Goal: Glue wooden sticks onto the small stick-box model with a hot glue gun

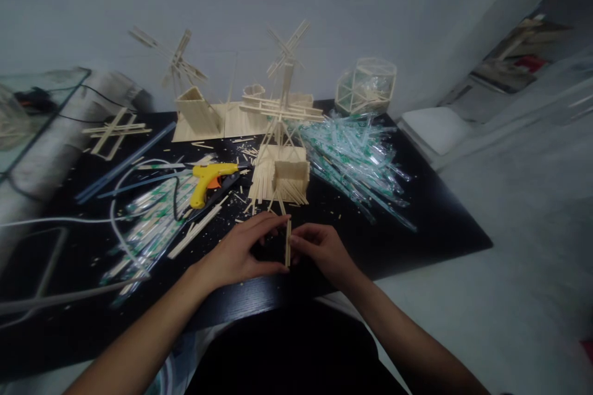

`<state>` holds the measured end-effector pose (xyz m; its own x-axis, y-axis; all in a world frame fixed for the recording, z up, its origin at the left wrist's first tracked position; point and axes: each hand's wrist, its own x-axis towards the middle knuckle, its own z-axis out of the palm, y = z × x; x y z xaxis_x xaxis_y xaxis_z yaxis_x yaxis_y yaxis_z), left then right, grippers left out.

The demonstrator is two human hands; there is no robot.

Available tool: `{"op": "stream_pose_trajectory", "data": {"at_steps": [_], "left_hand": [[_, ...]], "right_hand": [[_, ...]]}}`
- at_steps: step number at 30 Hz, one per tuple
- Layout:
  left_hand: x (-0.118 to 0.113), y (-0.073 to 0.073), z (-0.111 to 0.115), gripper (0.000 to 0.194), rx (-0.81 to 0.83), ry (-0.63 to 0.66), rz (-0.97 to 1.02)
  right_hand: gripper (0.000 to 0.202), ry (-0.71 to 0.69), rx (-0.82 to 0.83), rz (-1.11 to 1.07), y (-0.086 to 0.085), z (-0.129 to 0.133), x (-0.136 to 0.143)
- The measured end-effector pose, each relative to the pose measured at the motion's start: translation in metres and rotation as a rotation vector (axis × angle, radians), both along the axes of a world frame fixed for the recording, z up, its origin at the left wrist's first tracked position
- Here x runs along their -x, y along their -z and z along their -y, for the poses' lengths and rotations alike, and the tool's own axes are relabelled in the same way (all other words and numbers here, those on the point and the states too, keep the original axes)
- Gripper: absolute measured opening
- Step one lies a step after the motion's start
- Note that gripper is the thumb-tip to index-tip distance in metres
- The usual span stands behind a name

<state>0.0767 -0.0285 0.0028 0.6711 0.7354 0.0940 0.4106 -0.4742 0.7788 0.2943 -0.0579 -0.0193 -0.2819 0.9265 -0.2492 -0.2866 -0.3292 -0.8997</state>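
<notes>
A short bundle of thin wooden sticks (288, 241) stands lengthwise near the table's front edge. My left hand (245, 247) grips it from the left, thumb at the near end and fingertips at the far end. From the right, my right hand (322, 248) pinches its side with thumb and fingers. Just beyond is a wooden base (301, 157) with a small box and loose sticks on it. A yellow glue gun (204, 182) lies to the left on a dark holder.
Wrapped sticks (157, 222) and a white cable (113, 216) lie at left. More clear wrappers (356, 154) are heaped at right. Stick windmills (197, 114) stand at the back beside a polyhedral frame (368, 86). A white stool (435, 126) is beyond the black table's (417, 216) right edge.
</notes>
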Motion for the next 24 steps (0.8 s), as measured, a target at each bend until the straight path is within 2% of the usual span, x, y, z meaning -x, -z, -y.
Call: {"op": "stream_pose_trajectory", "data": {"at_steps": [9,24], "left_hand": [[-0.001,-0.003,0.003,0.081,-0.148,0.007,-0.031],[0.001,-0.004,0.005,0.083,-0.201,0.001,-0.016]], "right_hand": [[0.03,-0.029,-0.04,0.011,-0.001,0.001,-0.001],[0.032,-0.088,-0.06,-0.008,-0.01,0.004,0.001]]}}
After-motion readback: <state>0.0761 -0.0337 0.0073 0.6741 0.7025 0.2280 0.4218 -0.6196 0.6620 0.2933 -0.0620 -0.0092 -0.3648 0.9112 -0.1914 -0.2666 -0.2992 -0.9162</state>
